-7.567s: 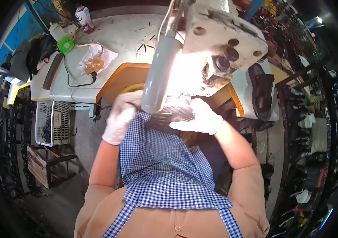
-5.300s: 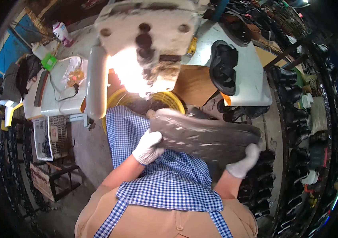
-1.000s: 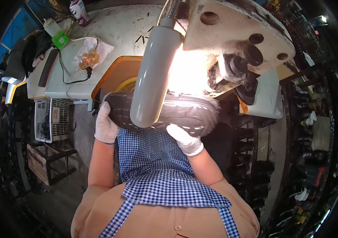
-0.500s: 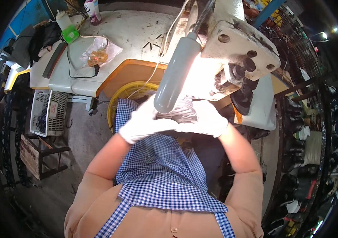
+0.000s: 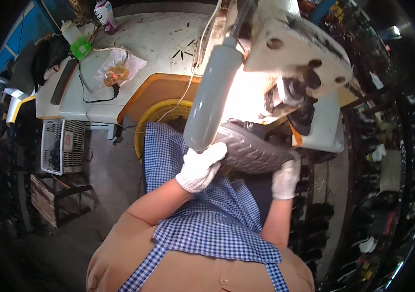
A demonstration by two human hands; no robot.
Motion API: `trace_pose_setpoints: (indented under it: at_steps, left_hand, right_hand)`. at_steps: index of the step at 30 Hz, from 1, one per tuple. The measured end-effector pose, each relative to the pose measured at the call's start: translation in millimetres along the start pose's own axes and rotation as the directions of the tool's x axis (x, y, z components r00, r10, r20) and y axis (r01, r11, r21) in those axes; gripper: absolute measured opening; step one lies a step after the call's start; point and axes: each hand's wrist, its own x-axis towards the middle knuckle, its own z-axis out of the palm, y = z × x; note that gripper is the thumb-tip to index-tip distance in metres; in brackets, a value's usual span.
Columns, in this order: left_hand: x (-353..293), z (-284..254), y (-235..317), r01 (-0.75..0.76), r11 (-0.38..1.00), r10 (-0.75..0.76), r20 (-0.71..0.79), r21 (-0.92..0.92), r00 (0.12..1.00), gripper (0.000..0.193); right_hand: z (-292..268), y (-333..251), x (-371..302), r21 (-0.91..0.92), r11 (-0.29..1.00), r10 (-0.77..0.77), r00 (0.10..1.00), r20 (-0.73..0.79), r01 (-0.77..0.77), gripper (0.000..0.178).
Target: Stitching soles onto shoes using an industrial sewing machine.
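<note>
A dark shoe (image 5: 252,152) lies across in front of me, its grooved sole facing me. Wrapped in a white glove, my left hand (image 5: 200,167) is closed at the shoe's left end, just below the lamp's tip. At the other end my right hand (image 5: 286,179), gloved too, grips the shoe; its fingers are partly hidden and slightly blurred. The far side of the shoe sits close under the head of a white machine (image 5: 295,48), brightly lit. Whether it touches the machine cannot be seen. A grey tube-shaped lamp (image 5: 212,97) hangs over the shoe's left end.
A yellow basket (image 5: 142,127) stands below the worktable (image 5: 163,39). On the tabletop lie a plastic bag (image 5: 124,65), a cord and a green-based bottle (image 5: 80,47). A white crate (image 5: 61,146) and a wooden stool (image 5: 47,199) are at left; racks of shoes (image 5: 363,194) line the right.
My hands have moved apart, the right one outward and down. The shoe has been turned so its sole shows, where grey ridged material showed between my palms before.
</note>
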Motion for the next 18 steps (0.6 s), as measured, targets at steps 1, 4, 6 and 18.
trace_pose_setpoints:
  at_steps: [1, 4, 6, 18]
  left_hand:
    - [-2.4, -1.6, -0.8, 0.136, 0.978, -0.144, -0.042, -0.158, 0.989, 0.05]
    - [-9.1, -2.2, 2.1, 0.23, 0.783, -0.197, 0.12, -0.578, 0.973, 0.056]
    - [-11.8, -3.4, 7.5, 0.258, 0.732, -0.127, 0.245, -0.63, 0.961, 0.066]
    - [4.8, -25.9, -13.2, 0.359, 0.909, -0.26, 0.386, -0.211, 0.885, 0.067]
  right_hand:
    - [-5.6, -17.3, 5.1, -0.004, 0.994, -0.106, 0.993, -0.045, 0.106, 0.054]
    - [-9.7, -54.3, 19.9, -0.018, 0.974, -0.223, 0.974, 0.037, 0.224, 0.05]
    - [-15.3, -62.1, 28.3, -0.045, 0.979, -0.192, 0.974, 0.122, 0.199, 0.053]
    - [-71.1, -15.8, -80.2, -0.363, 0.932, 0.218, 0.776, 0.591, 0.015, 0.037]
